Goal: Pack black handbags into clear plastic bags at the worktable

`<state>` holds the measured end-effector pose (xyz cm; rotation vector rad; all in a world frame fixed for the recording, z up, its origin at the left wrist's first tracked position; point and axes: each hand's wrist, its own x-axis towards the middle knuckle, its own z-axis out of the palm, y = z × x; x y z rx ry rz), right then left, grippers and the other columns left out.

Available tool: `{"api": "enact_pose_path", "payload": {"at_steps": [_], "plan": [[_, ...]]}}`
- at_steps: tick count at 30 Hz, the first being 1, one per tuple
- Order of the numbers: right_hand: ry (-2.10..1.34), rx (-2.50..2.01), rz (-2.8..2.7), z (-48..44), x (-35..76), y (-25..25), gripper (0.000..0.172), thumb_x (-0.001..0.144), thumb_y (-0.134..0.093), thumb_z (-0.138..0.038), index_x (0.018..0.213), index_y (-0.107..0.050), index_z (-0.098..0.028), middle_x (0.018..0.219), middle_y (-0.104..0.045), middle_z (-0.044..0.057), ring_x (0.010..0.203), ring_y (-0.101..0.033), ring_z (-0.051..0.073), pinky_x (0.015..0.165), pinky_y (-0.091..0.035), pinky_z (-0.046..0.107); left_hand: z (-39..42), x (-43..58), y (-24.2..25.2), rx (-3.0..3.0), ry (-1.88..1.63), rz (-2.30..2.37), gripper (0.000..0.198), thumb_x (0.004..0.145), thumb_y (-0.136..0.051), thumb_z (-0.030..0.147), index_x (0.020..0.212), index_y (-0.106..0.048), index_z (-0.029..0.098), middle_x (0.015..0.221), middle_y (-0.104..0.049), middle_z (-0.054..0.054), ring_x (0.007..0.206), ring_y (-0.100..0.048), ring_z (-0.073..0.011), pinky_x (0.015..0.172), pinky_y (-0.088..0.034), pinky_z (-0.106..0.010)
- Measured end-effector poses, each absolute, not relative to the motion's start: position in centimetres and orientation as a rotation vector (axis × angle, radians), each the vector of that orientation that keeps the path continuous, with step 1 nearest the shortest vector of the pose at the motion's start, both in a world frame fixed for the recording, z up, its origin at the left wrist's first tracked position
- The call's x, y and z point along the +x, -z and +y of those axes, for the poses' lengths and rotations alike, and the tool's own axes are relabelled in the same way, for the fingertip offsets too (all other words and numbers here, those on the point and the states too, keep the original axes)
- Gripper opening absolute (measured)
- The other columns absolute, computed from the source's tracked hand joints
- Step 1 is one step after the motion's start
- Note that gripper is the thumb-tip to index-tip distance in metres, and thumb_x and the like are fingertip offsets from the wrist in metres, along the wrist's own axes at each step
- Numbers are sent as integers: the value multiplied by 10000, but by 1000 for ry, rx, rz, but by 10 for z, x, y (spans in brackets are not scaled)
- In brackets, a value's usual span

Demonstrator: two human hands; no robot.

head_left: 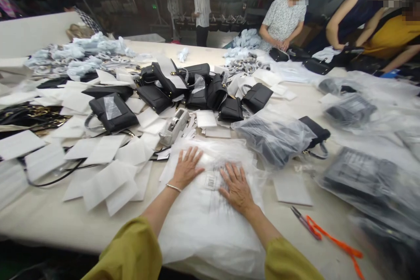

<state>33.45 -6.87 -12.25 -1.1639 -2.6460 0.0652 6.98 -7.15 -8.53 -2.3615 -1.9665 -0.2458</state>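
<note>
My left hand (187, 167) lies flat, fingers spread, on a white plastic-wrapped package (210, 223) at the near edge of the table. My right hand (236, 188) presses flat on the same package, fingers stretched out, just right of a small barcode label (210, 180). Neither hand holds anything. Both arms wear olive-yellow sleeves, and a thin bracelet circles my left wrist.
Black handbags (113, 111) and white foam sheets (105, 148) litter the table. A tape dispenser (173, 126) stands beyond my hands. Bagged handbags (274, 138) pile at the right. Orange-handled snips (315, 226) lie near the front right. Other people work at the far side.
</note>
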Motion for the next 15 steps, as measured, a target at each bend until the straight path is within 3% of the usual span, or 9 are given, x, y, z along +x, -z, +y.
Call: {"api": "enact_pose_path", "payload": {"at_steps": [3,7,11,15], "plan": [[-97,-1177,-2632,-69,331,123,669,919,-523,-530,1512,-329,-289,1614,-292,84,1498,-206,339,1201,-184,601,-64,45,104,-2371,189,-1995,678,935,-480,529,1515,-290,234,1595,-331,-137,1479,-283,-342,1175,-243,-636],[-204,-1202,-2603,-66,326,117,656,908,-535,-545,1491,-370,-293,1609,-304,84,1493,-222,341,1201,-195,612,-73,60,82,-2347,157,-1983,615,932,-518,425,1486,-363,206,1585,-343,-161,1471,-292,-367,1170,-224,-668],[-392,-1158,-2463,-66,333,91,552,933,-516,-506,1420,-472,-250,1498,-487,101,1406,-405,299,1167,-318,570,-108,112,58,-2316,309,-1885,581,933,-512,312,1488,-357,237,1597,-340,-116,1498,-243,-321,1197,-241,-600],[-469,-1361,-1894,-82,372,69,386,948,-482,-452,1214,-612,-204,1263,-655,133,1224,-574,259,1080,-444,482,-134,149,87,-2411,293,-1837,555,925,-533,315,1462,-393,296,1538,-455,-71,1423,-405,-294,1115,-401,-543]]}}
